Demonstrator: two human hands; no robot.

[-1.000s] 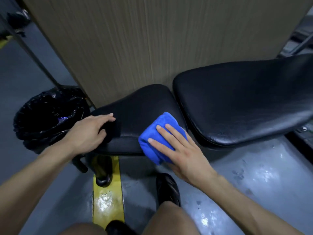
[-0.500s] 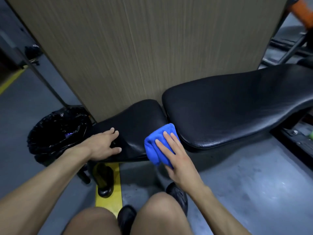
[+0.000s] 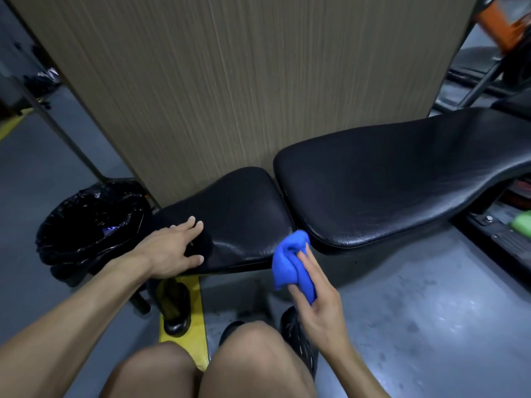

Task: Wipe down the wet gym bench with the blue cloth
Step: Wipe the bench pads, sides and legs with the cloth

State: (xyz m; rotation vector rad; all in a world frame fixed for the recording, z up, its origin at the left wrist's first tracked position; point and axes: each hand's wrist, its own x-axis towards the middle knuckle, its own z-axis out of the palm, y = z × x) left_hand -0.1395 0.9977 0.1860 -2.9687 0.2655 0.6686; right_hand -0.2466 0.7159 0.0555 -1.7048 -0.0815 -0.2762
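The black gym bench has a small seat pad (image 3: pixel 244 214) at the centre and a long back pad (image 3: pixel 388 179) to its right. My right hand (image 3: pixel 319 300) holds the bunched blue cloth (image 3: pixel 290 262) just off the seat pad's near right corner, below the gap between the pads. My left hand (image 3: pixel 172 248) rests with fingers spread on the seat pad's left end, over something dark I cannot make out.
A bin lined with a black bag (image 3: pixel 89 225) stands left of the bench. A wood-grain panel (image 3: pixel 230 81) rises right behind it. The bench foot (image 3: pixel 175 308) sits on a yellow floor stripe. My knees and black shoes are below. Wet grey floor lies to the right.
My right hand has drawn the blue cloth off the seat pad, down and toward me, and bunched it. My left hand stays on the seat's left end. The camera has pulled back.
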